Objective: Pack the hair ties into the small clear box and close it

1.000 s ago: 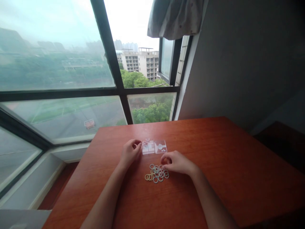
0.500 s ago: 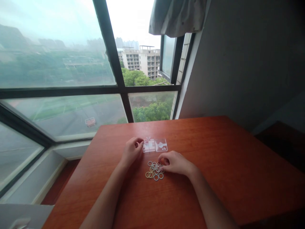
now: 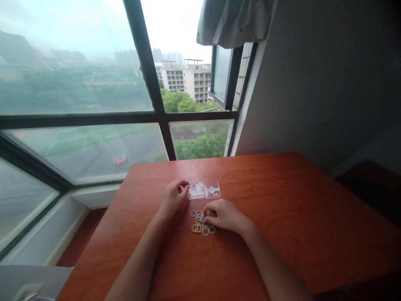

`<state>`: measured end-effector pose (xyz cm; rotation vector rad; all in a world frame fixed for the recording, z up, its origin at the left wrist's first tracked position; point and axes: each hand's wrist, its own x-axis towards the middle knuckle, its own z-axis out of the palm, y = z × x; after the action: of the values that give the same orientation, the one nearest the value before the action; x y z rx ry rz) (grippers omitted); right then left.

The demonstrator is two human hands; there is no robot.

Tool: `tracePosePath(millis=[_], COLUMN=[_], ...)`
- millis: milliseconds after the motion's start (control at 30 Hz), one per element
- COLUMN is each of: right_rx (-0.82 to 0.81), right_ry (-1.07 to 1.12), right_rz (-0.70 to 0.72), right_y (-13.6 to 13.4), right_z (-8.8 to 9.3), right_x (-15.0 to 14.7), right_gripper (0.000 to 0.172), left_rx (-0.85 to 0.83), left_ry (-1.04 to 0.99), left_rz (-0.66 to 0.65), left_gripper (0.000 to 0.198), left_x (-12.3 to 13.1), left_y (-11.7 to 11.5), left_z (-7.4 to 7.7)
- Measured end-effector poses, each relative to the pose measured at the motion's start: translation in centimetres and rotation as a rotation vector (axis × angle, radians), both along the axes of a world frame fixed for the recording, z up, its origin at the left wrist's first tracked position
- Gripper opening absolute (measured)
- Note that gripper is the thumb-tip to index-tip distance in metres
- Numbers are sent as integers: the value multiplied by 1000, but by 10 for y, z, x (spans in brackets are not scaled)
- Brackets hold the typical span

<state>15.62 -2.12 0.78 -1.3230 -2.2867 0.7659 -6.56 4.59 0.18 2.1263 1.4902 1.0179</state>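
A small clear plastic box (image 3: pixel 196 191) lies on the table with its lid (image 3: pixel 213 190) folded open to the right. My left hand (image 3: pixel 175 196) is at the box's left edge, thumb and forefinger closed on it. Nearer to me is a loose pile of thin pale rings (image 3: pixel 197 228), some whitish-green and some yellowish. My right hand (image 3: pixel 225 214) comes over the pile from the right, its fingers curled down and its thumb and fingertips closed among the rings. They cover part of the pile, and the ring at the fingertips is partly hidden.
The reddish-brown wooden table (image 3: pixel 282 200) stretches under both arms. Beyond its far edge stand large dark-framed windows (image 3: pixel 200 116), with one pane swung outward. A grey curtain (image 3: pixel 233 25) hangs at the upper right, beside a dark wall (image 3: pixel 307 83).
My right hand has moved left over the pile, and a ring at its far left side has shifted a little left. The left hand stays at the box.
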Motion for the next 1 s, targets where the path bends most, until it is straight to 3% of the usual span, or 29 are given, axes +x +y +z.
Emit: tracePosePath(millis=[400, 633, 800, 1000], right_rx=[-6, 11, 34, 7], right_ry=[29, 247, 365, 491], right_rz=[-6, -178, -320, -362], right_y=[0, 8, 12, 12], right_z=[-1, -3, -1, -4], right_x=[-1, -2, -2, -1], right_gripper=[13, 7, 12, 19], left_rx=[-21, -20, -54, -185], left_ry=[-24, -61, -161, -261], left_rz=[9, -1, -101, -306], left_gripper=[17, 17, 20, 20], left_x=[2, 5, 19, 37], left_y=[-2, -4, -14, -28], left_z=[3, 5, 13, 25])
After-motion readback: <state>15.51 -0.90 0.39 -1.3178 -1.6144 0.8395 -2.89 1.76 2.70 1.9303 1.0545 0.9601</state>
